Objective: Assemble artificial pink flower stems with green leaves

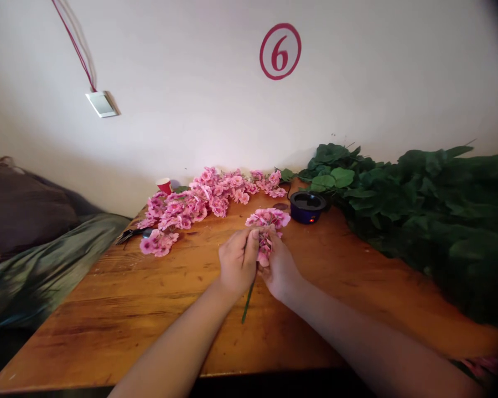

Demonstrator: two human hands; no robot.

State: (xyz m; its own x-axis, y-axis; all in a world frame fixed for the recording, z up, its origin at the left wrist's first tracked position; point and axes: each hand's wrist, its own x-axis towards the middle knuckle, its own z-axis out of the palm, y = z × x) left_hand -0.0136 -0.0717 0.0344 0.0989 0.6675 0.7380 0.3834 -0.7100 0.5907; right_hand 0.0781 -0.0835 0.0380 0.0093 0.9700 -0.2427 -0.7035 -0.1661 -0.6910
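"What's the room like?"

"A pale wall (182,72) stands behind the blue electric pot (307,216); a wooden table (149,320) lies under it."

"And on top?"

"Green leaves (431,199) heap up right of the pot. Left of it lies a row of pink blossom clusters (216,199); whether those are finished, I can't tell."

"How far along are things?"

"Partway, I'd judge: in front of the pot, slightly left, the left hand (236,261) and right hand (280,271) both grasp a pink blossom spray (269,216), its lower green stem (247,304) bare."
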